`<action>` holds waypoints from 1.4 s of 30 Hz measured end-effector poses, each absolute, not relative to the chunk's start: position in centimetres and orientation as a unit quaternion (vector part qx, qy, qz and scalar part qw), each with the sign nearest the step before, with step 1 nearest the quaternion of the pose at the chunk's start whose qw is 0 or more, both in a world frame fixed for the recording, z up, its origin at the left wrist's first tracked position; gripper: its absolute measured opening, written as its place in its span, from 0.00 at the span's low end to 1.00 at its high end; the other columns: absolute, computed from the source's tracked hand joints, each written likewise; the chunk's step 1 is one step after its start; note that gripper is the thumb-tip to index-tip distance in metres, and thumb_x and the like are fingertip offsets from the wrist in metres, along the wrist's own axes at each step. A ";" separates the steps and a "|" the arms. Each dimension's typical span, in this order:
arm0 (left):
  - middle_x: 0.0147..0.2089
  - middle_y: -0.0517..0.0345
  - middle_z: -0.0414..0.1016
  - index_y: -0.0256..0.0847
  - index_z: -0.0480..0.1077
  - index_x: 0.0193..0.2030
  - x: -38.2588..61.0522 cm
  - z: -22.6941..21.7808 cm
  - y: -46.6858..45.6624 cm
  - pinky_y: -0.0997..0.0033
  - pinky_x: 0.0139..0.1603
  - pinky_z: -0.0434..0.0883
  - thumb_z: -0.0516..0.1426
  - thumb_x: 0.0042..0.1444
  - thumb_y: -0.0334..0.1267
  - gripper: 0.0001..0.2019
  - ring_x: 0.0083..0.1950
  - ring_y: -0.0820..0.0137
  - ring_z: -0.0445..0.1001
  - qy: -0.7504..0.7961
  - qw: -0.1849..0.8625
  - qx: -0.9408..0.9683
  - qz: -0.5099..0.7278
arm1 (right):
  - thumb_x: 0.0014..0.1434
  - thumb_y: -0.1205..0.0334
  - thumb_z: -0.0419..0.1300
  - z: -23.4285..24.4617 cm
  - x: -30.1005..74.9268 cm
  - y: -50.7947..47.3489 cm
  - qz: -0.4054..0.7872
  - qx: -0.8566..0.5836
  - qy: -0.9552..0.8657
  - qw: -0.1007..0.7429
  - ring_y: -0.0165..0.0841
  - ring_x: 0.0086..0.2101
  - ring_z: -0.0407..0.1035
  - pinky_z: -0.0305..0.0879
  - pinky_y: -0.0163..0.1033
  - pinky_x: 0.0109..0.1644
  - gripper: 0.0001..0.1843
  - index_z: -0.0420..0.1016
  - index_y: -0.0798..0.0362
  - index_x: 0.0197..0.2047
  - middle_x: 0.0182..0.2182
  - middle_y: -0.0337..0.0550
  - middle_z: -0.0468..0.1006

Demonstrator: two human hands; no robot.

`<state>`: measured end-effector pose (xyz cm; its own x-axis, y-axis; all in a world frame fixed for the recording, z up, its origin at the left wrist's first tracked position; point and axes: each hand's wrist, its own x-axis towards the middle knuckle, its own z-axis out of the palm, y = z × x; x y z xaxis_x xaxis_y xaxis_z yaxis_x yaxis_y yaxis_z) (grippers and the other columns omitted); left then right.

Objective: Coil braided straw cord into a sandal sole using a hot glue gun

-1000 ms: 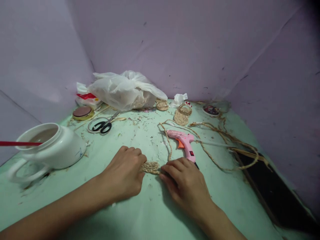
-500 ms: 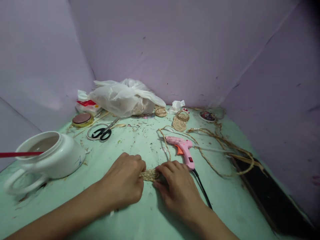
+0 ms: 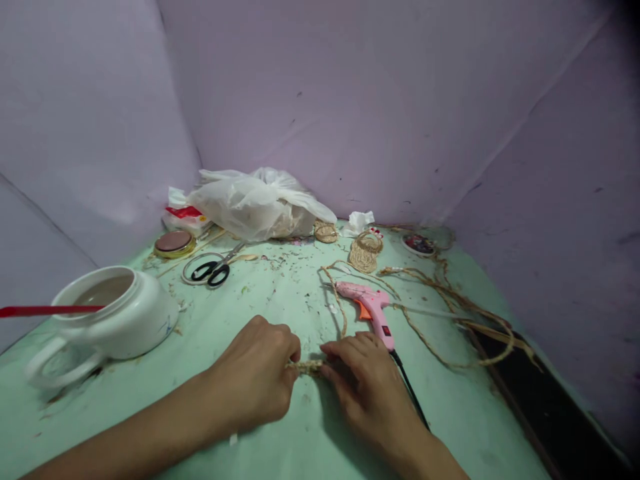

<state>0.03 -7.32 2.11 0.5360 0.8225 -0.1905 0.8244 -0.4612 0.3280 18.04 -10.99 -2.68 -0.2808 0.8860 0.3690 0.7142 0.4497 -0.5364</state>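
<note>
My left hand (image 3: 260, 380) and my right hand (image 3: 367, 383) meet near the middle of the green table (image 3: 280, 293), both closed on a small woven straw piece (image 3: 306, 366) that shows only between them. A braided straw cord (image 3: 341, 303) runs from that piece toward the back. A pink glue gun (image 3: 371, 307) lies just beyond my right hand, its black cable passing under that wrist.
A white ceramic pot (image 3: 113, 321) with a red stick across it stands at left. Black scissors (image 3: 214, 266), a round tin lid (image 3: 174, 243) and a plastic bag (image 3: 260, 203) lie at the back. A small straw basket (image 3: 364, 252) and loose cord (image 3: 450, 300) lie at right, near a dark gap (image 3: 540, 413).
Both hands have closed in more tightly on the woven piece, so less of it shows. The view has shifted slightly, and the hands sit a little lower in it.
</note>
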 end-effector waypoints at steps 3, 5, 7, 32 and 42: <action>0.30 0.53 0.73 0.39 0.69 0.25 0.2 1.9 -7.8 0.62 0.39 0.61 0.50 0.49 0.30 0.08 0.33 0.64 0.69 0.451 0.161 0.878 -0.003 | 0.53 0.70 0.59 -2.5 18.0 -11.1 0.131 -0.515 -0.801 0.274 0.38 0.33 0.65 0.56 0.47 0.41 0.07 0.76 0.53 0.36 0.30 0.44 0.76; 0.29 0.53 0.72 0.38 0.68 0.24 0.3 2.0 -8.3 0.60 0.42 0.61 0.50 0.47 0.28 0.08 0.31 0.66 0.68 0.434 0.147 0.889 0.007 | 0.54 0.70 0.57 -2.3 18.0 -11.3 0.127 -0.505 -0.810 0.269 0.37 0.33 0.65 0.56 0.47 0.42 0.07 0.76 0.53 0.34 0.29 0.43 0.76; 0.28 0.54 0.71 0.38 0.68 0.23 0.3 2.3 -8.8 0.59 0.43 0.61 0.50 0.45 0.27 0.08 0.30 0.67 0.67 0.431 0.144 0.891 0.016 | 0.54 0.71 0.57 -2.1 18.1 -11.5 0.124 -0.488 -0.816 0.284 0.37 0.32 0.64 0.56 0.48 0.42 0.07 0.75 0.53 0.32 0.27 0.43 0.75; 0.20 0.62 0.67 0.35 0.70 0.22 0.2 -1.4 -5.9 0.76 0.23 0.60 0.66 0.34 0.40 0.12 0.22 0.77 0.62 0.482 0.608 0.502 0.382 | 0.46 0.50 0.62 -1.4 23.5 -8.8 0.278 -0.670 -0.426 0.541 0.30 0.23 0.65 0.63 0.37 0.29 0.15 0.74 0.55 0.27 0.21 0.39 0.73; 0.19 0.63 0.65 0.35 0.69 0.23 -0.5 -2.1 -5.8 0.76 0.22 0.58 0.66 0.34 0.43 0.15 0.21 0.78 0.61 0.464 0.646 0.466 0.388 | 0.41 0.49 0.64 -0.4 23.5 -8.5 0.217 -0.745 -0.470 0.421 0.33 0.22 0.64 0.53 0.36 0.25 0.14 0.76 0.50 0.28 0.20 0.39 0.73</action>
